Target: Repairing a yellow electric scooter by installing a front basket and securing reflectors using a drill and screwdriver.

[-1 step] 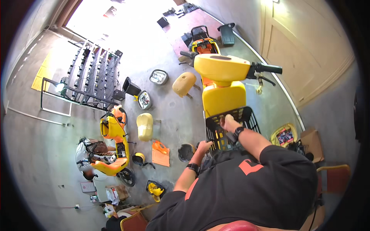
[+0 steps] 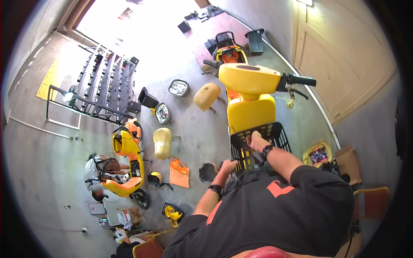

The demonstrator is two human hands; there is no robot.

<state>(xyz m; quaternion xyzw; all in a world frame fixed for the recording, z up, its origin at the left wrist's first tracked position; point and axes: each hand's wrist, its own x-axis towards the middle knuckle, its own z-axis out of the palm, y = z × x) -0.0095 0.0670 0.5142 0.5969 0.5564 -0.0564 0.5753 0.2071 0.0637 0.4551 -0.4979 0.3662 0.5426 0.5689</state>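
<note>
- In the head view, reaching with the left hand [image 2: 229, 165], curled, to the near left corner of the black basket [image 2: 282, 137]; cannot tell whether holding anything.
- Bending the right hand [image 2: 257, 141] over the basket; cannot tell its grip.
- Before the torso [image 2: 275, 206], just beside the yellow scooter panel [image 2: 251, 112]: the basket.

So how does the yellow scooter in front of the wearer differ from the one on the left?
The near scooter has a black basket at its front; none shows on the left scooter. The wearer's left hand and right hand are at the near scooter's basket, while another person is beside the left scooter. The near scooter looks larger in view than the left scooter. Both have yellow and orange bodywork.
</note>
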